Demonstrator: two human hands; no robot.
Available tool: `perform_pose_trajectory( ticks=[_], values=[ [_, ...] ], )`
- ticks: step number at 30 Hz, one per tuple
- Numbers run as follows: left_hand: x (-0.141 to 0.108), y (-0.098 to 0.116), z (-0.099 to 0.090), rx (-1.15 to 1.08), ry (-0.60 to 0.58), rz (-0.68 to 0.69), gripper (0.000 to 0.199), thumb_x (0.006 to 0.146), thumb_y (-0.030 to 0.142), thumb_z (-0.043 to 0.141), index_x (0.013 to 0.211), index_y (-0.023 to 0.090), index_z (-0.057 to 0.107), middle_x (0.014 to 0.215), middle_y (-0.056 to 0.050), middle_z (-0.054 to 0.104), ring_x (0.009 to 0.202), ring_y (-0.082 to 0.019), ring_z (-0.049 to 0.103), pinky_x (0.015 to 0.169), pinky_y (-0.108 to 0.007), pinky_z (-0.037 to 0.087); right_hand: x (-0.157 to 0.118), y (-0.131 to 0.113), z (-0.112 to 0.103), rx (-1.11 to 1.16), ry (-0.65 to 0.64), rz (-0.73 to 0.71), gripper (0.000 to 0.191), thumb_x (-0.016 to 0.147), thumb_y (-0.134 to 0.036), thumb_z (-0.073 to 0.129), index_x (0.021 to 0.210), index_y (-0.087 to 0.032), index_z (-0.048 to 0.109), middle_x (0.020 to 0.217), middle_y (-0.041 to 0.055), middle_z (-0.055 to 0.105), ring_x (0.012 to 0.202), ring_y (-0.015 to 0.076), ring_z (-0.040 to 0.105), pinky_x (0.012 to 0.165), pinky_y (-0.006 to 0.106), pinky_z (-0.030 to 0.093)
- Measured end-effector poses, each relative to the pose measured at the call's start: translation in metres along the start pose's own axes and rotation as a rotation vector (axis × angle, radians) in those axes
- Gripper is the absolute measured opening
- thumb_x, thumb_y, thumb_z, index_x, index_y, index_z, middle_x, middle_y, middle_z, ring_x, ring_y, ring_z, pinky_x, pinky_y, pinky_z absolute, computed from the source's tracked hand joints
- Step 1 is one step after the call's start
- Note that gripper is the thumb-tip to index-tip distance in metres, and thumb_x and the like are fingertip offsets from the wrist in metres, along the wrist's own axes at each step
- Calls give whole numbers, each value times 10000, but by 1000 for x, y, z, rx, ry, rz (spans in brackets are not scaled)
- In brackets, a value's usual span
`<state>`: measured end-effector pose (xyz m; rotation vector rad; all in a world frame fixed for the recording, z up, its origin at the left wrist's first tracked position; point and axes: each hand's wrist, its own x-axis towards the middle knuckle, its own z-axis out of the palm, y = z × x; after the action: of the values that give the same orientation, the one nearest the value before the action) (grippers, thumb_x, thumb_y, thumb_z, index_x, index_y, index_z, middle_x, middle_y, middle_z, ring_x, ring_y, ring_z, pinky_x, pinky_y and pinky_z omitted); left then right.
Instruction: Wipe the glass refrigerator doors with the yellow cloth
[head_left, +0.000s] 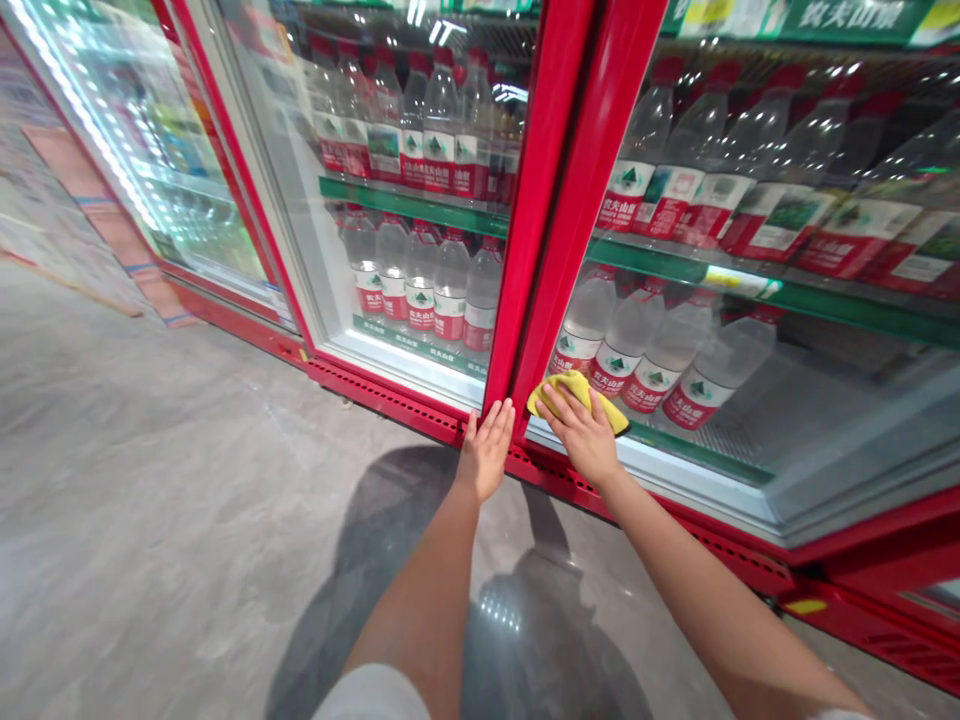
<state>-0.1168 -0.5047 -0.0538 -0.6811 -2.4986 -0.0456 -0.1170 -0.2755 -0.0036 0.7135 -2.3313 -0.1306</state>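
My right hand point(581, 432) presses a folded yellow cloth point(616, 412) with a dark edge against the lower left corner of the right glass door point(795, 390). Its fingers lie over the cloth, which hides part of the bottles behind. Lower on the left, my left hand point(486, 452) rests with straight fingers against the bottom of the red door frame point(504, 360), holding nothing. Behind the glass stand water bottles point(697, 392) with red and white labels.
The left cooler door point(420, 250) shows more bottles on green-edged shelves point(420, 205). A red vented base strip point(390, 405) runs along the grey floor point(187, 520). Farther left is another lit cooler point(195, 190), with stacked cartons point(112, 220) beside it.
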Motion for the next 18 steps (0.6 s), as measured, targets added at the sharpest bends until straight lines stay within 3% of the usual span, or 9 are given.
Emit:
perform_pose_trajectory(
  ticks=[4,9,11,14,18],
  values=[
    [-5,-2,5,-21,-11,-5,824,863,113,391,1634,100,104,1691,-122,246,1593,-230,116,1279,-563,115,16,-10,7,-31,17,-9,541,1009,-191,467,1537,-310,439,1633,33,391,1463,239,436,1302,536,-4],
    [-8,1,3,-38,-50,11,834,835,92,409,1629,116,154,1701,-98,219,1591,-226,129,1274,-548,169,-19,-20,32,14,-60,-213,430,989,-155,473,1381,-257,616,1542,14,533,1348,190,563,1314,434,106],
    [-6,1,0,-34,-48,5,837,836,88,410,1629,114,146,1703,-99,213,1591,-221,129,1274,-540,181,-32,-18,33,19,-61,-213,413,989,-158,477,1353,-269,638,1518,10,561,1352,186,559,1302,429,162],
    [-1,1,-2,-29,-25,-4,828,843,79,404,1630,120,149,1700,-96,223,1592,-211,120,1277,-532,182,-36,-8,22,14,-8,-116,436,1005,-187,478,1417,-280,587,1528,45,550,1432,218,475,1273,492,206],
    [5,1,-4,-35,34,-22,775,858,80,416,1611,132,240,1691,-103,252,1586,-215,153,1285,-516,173,-9,5,-6,49,185,-89,473,1025,-162,443,1457,-326,547,1503,52,577,1494,223,387,1232,510,246]
  ],
)
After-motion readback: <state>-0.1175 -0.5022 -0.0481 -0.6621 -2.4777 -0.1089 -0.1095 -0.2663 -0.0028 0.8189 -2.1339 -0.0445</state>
